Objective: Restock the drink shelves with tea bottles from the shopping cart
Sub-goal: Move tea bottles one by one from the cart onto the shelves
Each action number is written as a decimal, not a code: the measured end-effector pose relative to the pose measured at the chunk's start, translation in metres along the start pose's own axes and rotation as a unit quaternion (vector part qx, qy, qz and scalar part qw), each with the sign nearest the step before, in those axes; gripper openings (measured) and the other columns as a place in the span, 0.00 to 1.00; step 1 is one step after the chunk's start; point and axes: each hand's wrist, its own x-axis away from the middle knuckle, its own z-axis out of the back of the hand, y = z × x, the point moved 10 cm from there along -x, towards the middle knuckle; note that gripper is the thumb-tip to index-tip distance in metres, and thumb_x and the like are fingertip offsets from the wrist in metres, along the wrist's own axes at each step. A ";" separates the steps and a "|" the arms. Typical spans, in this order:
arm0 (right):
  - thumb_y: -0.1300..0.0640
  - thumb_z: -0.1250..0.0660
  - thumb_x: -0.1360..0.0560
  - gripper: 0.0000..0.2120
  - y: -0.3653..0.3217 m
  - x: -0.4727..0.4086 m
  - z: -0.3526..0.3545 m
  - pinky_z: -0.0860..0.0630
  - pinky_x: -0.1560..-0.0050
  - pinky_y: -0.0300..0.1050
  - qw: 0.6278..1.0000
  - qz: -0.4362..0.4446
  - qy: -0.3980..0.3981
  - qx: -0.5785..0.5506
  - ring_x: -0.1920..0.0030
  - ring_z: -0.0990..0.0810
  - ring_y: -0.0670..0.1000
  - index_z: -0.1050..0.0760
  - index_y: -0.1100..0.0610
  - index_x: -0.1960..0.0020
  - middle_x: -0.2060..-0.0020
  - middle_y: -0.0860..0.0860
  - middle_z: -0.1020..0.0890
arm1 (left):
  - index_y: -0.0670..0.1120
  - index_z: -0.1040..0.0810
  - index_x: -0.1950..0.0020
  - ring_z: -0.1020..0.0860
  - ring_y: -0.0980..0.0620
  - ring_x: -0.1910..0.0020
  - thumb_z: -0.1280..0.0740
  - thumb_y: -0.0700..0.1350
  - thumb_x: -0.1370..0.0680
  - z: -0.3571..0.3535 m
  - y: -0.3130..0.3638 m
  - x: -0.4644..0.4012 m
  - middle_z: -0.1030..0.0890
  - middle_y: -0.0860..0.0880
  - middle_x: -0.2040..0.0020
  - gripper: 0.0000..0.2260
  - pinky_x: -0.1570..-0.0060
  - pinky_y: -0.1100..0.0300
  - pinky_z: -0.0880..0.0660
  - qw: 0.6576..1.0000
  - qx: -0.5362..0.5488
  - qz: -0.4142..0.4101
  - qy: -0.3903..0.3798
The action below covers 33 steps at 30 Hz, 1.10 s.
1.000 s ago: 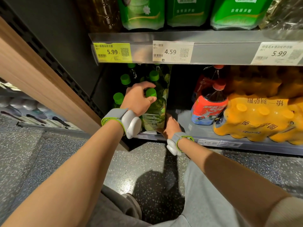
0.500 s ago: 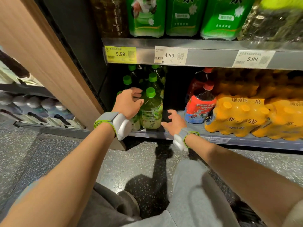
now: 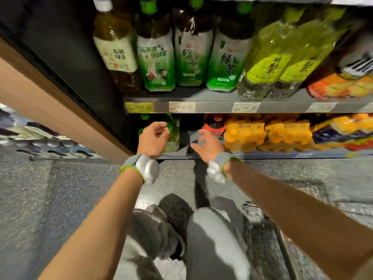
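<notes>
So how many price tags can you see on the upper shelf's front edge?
4: a yellow tag at the left, then white tags. More may lie beyond the right edge.

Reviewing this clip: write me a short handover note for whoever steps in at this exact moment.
Left hand: fingers loosely curled, holding nothing, in front of the green-capped tea bottles on the bottom shelf.
Right hand: fingers spread, empty, beside them.
Done: tea bottles stand at the shelf's left end; a gap sits between them and the red-capped bottle.
Left: fetch more tea bottles; the shopping cart is out of view.
</notes>
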 end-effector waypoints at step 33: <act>0.57 0.31 0.26 0.20 0.098 0.526 0.396 0.27 0.41 0.48 0.911 -0.189 0.339 -0.136 0.46 0.23 0.54 0.28 0.59 0.35 0.42 0.58 0.21 | 0.41 0.27 0.45 0.22 0.44 0.55 0.43 0.36 0.19 -0.182 0.362 0.404 0.21 0.41 0.53 0.07 0.50 0.50 0.24 0.944 0.052 -0.070 -0.318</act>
